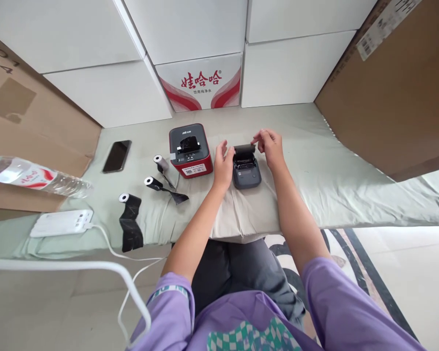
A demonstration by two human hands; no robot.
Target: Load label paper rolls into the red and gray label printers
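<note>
View from above of a person in a purple top seated at a table (314, 161) draped in pale green cloth. Both bare forearms reach forward and angle inward, meeting at a small grey printer (246, 171) near the table's front edge, its lid open

The left hand (223, 163) rests against the grey printer's left side, palm facing in, fingers loosely curled and thumb up; it touches the casing but does not clasp it. The right hand (270, 145) sits at the printer's back right corner, wrist bent, fingertips pinched on the end of a dark roll (244, 148) lying across the open compartment at the printer's rear

Just left of the grey printer stands a red printer (190, 156) with a dark top. Left of that printer lie three small rolls: a white roll (160, 162) closest, a black roll (151, 183) trailing a strip below it, and a second black roll (126, 200) with a wider unwound strip nearer the table's edge. A phone (117, 156) lies further left, face up. A white power bank (61, 223) with a cable sits far left by the front edge, and a water bottle (32, 176) lies on its side beyond it. White boxes (201, 80) and brown cartons (391, 97) stand behind the printers
</note>
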